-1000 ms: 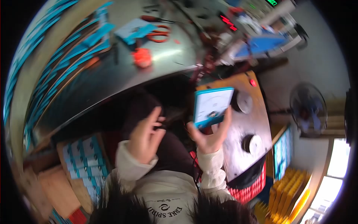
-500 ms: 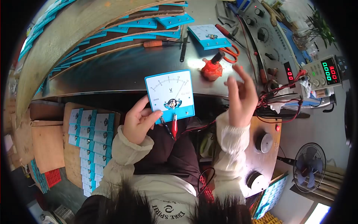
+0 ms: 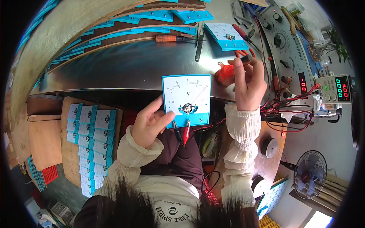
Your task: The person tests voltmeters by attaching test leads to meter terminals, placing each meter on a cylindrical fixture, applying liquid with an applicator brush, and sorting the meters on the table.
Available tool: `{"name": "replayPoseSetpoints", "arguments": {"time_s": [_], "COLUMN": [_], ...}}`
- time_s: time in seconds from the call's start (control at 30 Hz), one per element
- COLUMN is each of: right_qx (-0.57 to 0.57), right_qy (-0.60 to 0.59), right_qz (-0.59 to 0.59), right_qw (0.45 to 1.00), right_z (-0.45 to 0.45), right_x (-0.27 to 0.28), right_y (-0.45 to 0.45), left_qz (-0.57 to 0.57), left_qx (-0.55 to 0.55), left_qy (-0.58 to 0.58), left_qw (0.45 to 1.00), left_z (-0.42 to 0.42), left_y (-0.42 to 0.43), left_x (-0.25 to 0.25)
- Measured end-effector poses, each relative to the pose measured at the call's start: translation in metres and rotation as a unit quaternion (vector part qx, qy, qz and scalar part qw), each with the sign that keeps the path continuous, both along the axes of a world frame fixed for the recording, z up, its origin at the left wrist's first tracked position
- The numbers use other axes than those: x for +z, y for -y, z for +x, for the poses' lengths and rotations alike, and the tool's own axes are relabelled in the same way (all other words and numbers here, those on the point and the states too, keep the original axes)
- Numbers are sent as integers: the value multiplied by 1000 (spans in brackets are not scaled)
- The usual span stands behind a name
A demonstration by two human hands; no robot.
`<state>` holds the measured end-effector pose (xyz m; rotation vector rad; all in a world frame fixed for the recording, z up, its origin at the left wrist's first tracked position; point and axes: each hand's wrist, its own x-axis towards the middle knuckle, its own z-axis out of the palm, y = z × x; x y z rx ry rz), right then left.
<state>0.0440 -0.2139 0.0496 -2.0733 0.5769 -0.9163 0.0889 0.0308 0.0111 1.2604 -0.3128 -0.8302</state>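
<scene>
My left hand point(image 3: 152, 123) grips a blue-and-white voltmeter point(image 3: 186, 91) by its lower left corner, its face toward me. Its needle leans to the right end of the scale. A black clip point(image 3: 178, 133) and a red clip point(image 3: 186, 133) are attached along the meter's lower edge. My right hand point(image 3: 251, 85) is closed, thumb and fingers around the dark handle point(image 3: 246, 59) at the red pot point(image 3: 226, 72) on the bench. Fingers partly hide the pot, so I cannot tell whether the handle still sits in it.
Another meter point(image 3: 226, 36) lies behind the pot, near an orange-handled screwdriver point(image 3: 167, 38). Boards of stacked meters point(image 3: 144, 15) stand at the back left, more meters point(image 3: 102, 121) at lower left. A lit power supply point(image 3: 334, 89) and tangled leads point(image 3: 273, 108) are right.
My right hand has moved from open beside the red pot to closing on its dark handle. My left hand still holds the voltmeter, now more upright. The whole view has shifted slightly.
</scene>
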Motion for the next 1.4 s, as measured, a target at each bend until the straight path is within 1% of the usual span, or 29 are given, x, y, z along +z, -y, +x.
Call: {"name": "replayPoseSetpoints", "arguments": {"time_s": [0.07, 0.1, 0.2, 0.23, 0.3, 0.33, 0.37, 0.43, 0.47, 0.53, 0.77, 0.83, 0.87, 0.9, 0.97, 1.0, 1.03, 1.1, 1.13, 1.4], "right_qx": [10, 11, 24, 22, 27, 26, 25, 0, 1, 11, 9, 3, 16, 18, 53, 76, 76, 142, 144, 154], "right_qy": [23, 24, 106, 106, 137, 144, 144, 94, 93, 133, 144, 96, 134, 133, 154, 157, 157, 162, 144, 120], "right_qz": [-76, -78, 1, 0, 52, 44, 44, 30, 30, 35, 12, -11, -16, -15, 115, 161, 161, 236, 238, 273], "right_qw": [997, 997, 994, 994, 989, 988, 988, 995, 995, 990, 989, 995, 991, 991, 980, 971, 971, 948, 950, 942], "right_z": [-3, -4, -3, -2, -3, -2, -4, -6, -6, -5, -5, -9, -7, -9, -18, -22, -26, -32, -33, -32], "right_x": [-2, -1, 0, 2, 7, 7, 10, 16, 18, 19, 12, 11, 9, 10, 21, 26, 25, 24, 25, 20], "right_y": [3, 5, 7, 7, 5, 5, 3, -1, -2, -2, -4, -7, -8, -11, -21, -27, -29, -32, -34, -40], "left_qz": [-6, -7, -13, -16, -21, -26, -27, -34, -34, -32, -42, -38, -38, -44, -49, -45, -42, -44, -47, -44], "left_qx": [7, 13, 18, 16, 13, 12, 11, 12, 13, 23, 26, 16, 18, 16, 15, 20, 24, 22, 20, 10], "left_qy": [-10, -17, -23, -24, -24, -24, -24, -18, -19, -19, -27, -27, -27, -30, -34, -35, -36, -37, -38, -35], "left_qw": [1000, 1000, 999, 999, 999, 999, 999, 999, 999, 999, 998, 999, 999, 998, 998, 998, 998, 998, 998, 998], "left_z": [-1, -2, -4, -4, -5, -5, -5, -5, -5, -5, -6, -5, -5, -5, -6, -7, -7, -8, -8, -9], "left_y": [-1, 0, -2, -2, -3, -3, -3, -3, -3, -3, -6, -7, -8, -8, -9, -8, -8, -8, -8, -8], "left_x": [2, 4, 6, 6, 7, 7, 9, 11, 11, 9, 10, 11, 12, 12, 14, 15, 16, 16, 16, 16]}}
